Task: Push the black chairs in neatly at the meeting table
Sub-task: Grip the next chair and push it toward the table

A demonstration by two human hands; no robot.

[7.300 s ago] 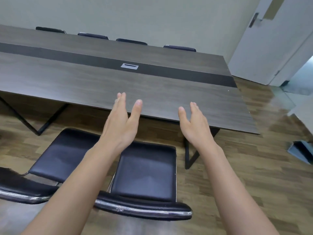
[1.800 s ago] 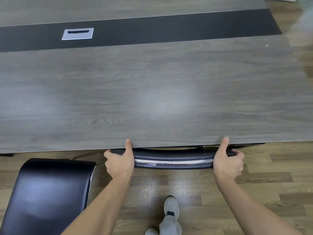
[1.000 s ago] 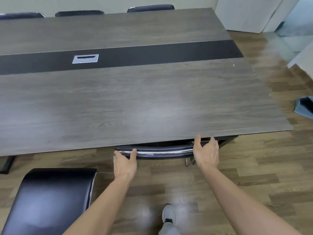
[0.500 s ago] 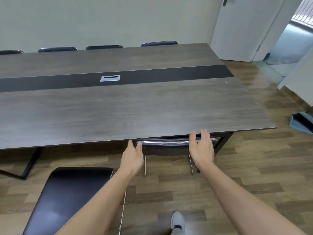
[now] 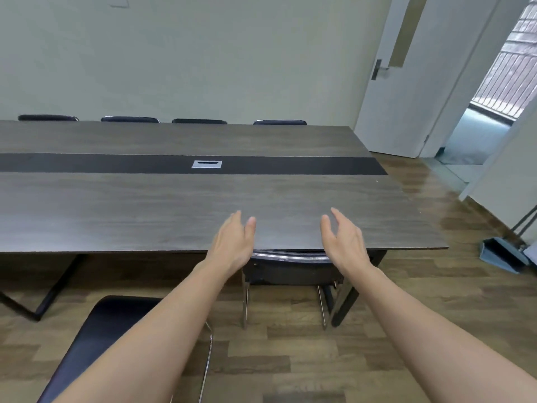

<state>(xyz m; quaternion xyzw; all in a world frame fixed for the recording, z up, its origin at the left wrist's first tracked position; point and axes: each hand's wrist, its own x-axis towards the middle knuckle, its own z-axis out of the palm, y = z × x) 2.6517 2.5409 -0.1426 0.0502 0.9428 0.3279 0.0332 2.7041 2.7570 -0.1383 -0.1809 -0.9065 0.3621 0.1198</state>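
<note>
A black chair (image 5: 290,271) with a chrome-trimmed backrest is tucked under the near edge of the long dark wood meeting table (image 5: 145,210), only its back and metal legs showing. My left hand (image 5: 234,242) and my right hand (image 5: 345,242) hover above that backrest, both open, palms facing each other, touching nothing. A second black chair (image 5: 96,338) stands pulled out on the floor at lower left, its seat partly hidden by my left forearm. Several more black chair backs (image 5: 200,121) line the far side of the table.
A silver cable hatch (image 5: 207,164) sits in the table's black centre strip. A white door (image 5: 406,74) stands open at the right, with a doorway beyond. A grey dustpan (image 5: 502,254) rests on the wood floor at the right.
Both hands have let go of the tucked chair's backrest and lifted above it, open. The view has tilted up and drawn back from the table.
</note>
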